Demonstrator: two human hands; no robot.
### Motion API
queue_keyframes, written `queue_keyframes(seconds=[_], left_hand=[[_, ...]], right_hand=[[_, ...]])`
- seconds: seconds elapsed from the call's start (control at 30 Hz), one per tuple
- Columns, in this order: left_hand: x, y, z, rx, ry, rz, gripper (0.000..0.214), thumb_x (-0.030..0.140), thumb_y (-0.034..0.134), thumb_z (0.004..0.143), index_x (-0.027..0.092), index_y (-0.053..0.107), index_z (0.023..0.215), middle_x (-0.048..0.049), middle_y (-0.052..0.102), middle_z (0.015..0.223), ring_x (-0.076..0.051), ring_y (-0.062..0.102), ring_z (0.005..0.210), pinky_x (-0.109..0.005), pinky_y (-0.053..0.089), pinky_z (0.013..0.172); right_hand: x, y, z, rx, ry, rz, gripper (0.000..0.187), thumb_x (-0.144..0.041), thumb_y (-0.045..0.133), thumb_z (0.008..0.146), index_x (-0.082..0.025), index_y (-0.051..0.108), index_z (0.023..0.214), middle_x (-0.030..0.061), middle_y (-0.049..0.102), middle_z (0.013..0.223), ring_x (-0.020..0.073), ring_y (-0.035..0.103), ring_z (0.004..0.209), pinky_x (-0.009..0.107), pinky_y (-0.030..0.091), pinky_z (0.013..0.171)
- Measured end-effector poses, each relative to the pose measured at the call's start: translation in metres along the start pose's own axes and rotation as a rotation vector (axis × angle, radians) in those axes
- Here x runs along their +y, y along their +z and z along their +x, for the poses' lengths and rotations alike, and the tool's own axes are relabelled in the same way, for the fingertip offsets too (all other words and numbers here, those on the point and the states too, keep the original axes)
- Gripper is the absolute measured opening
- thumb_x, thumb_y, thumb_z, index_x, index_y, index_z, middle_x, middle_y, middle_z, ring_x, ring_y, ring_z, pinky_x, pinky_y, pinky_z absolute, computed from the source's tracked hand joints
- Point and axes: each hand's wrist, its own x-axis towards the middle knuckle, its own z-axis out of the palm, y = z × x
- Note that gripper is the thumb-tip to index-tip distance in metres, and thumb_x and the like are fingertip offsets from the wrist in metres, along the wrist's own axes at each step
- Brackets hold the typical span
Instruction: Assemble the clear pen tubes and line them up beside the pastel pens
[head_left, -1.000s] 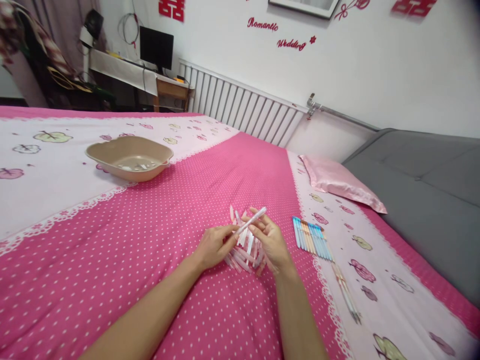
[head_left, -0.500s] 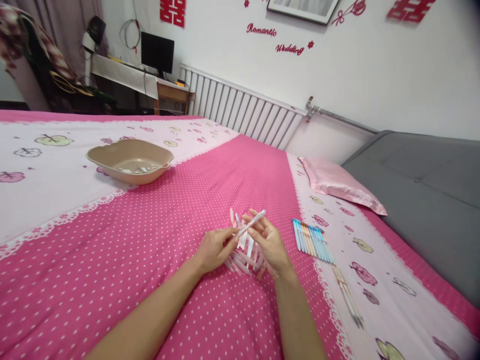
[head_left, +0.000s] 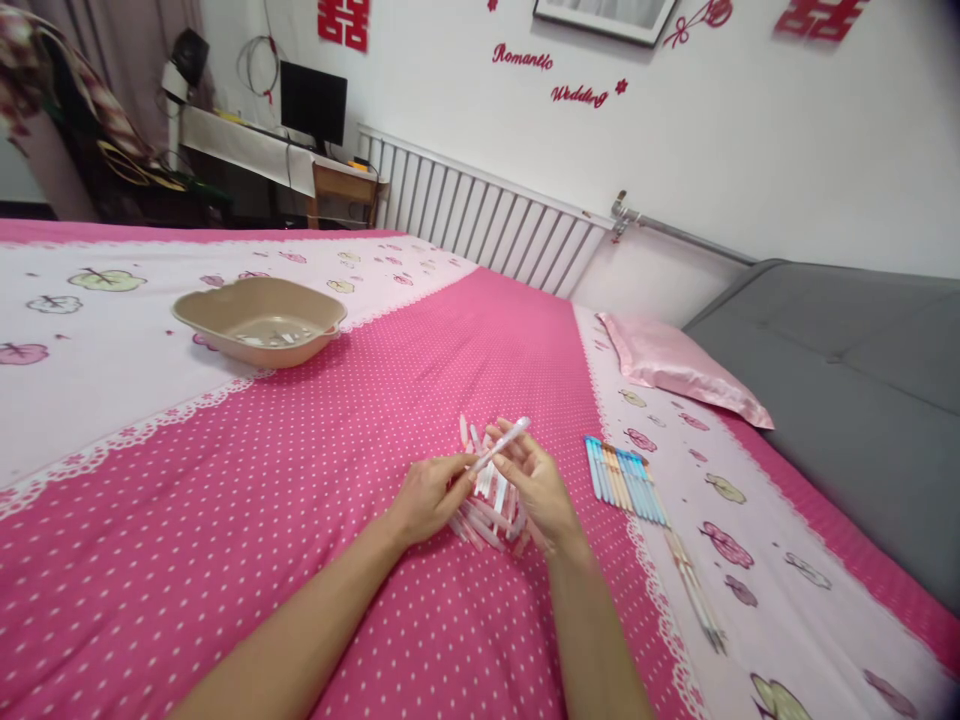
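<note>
A pale pink-white pen [head_left: 502,444] slants up to the right between my hands. My left hand [head_left: 433,497] pinches its lower end between thumb and fingers. Around its upper part, the thumb and fingers of my right hand [head_left: 538,483] are curled. Beneath both hands lies a loose pile of pink and white pens [head_left: 487,520], partly hidden by them. To the right, a row of blue and peach pens [head_left: 625,480] lies side by side, with several whitish slim pens [head_left: 695,592] nearer to me.
A beige plastic basin [head_left: 262,322] holding small pieces stands at the left on the pink dotted bedspread [head_left: 360,410]. A pink satin pillow [head_left: 679,370] lies at the right, by the grey padded headboard [head_left: 840,380]. White bed rails [head_left: 487,205] run along the far side.
The pen has turned slightly in my fingers: markings visible near its upper end before no longer show. Both hands stay in nearly the same place.
</note>
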Motion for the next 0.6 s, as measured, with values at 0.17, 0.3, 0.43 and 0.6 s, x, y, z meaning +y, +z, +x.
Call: queue_keyframes(seconds=[0.17,0.3,0.43,0.6], left_hand=[[0.0001,-0.0007,-0.0007,-0.009,0.0,-0.015,0.031,0.028,0.037,0.089,0.016,0.06,0.106,-0.0026,0.065,0.077,-0.013,0.056,0.064,-0.024,0.04,0.061],[-0.0012,0.0011,-0.0002,-0.001,0.011,0.017,0.029,0.03,0.039,0.089,0.016,0.061,0.103,-0.0015,0.064,0.073,-0.012,0.054,0.062,-0.023,0.038,0.06],[0.0003,0.0015,0.0003,0.017,0.008,0.014,0.031,0.032,0.04,0.089,0.016,0.06,0.105,-0.0011,0.062,0.069,-0.011,0.053,0.06,-0.023,0.038,0.058],[0.0019,-0.0016,-0.0012,-0.016,-0.005,-0.066,0.029,0.031,0.038,0.09,0.017,0.06,0.104,-0.0025,0.064,0.078,-0.013,0.055,0.067,-0.024,0.039,0.063]], right_hand=[[-0.0013,0.0002,-0.0006,-0.021,0.03,-0.007,0.048,-0.028,0.072,0.066,-0.019,0.057,0.111,0.0043,0.069,0.092,0.0187,0.063,0.091,0.035,0.046,0.089],[0.0034,-0.0012,0.0016,0.036,-0.025,-0.103,0.041,-0.03,0.073,0.065,-0.018,0.06,0.102,0.0019,0.066,0.082,0.0164,0.062,0.083,0.031,0.047,0.082],[0.0054,-0.0009,0.0011,0.059,-0.05,-0.159,0.038,-0.031,0.072,0.068,-0.018,0.06,0.101,0.0005,0.064,0.078,0.0147,0.061,0.079,0.029,0.047,0.079],[0.0001,0.0008,-0.0021,-0.028,0.005,-0.006,0.051,-0.028,0.072,0.068,-0.021,0.055,0.116,0.0053,0.066,0.105,0.0175,0.06,0.1,0.032,0.044,0.091]])
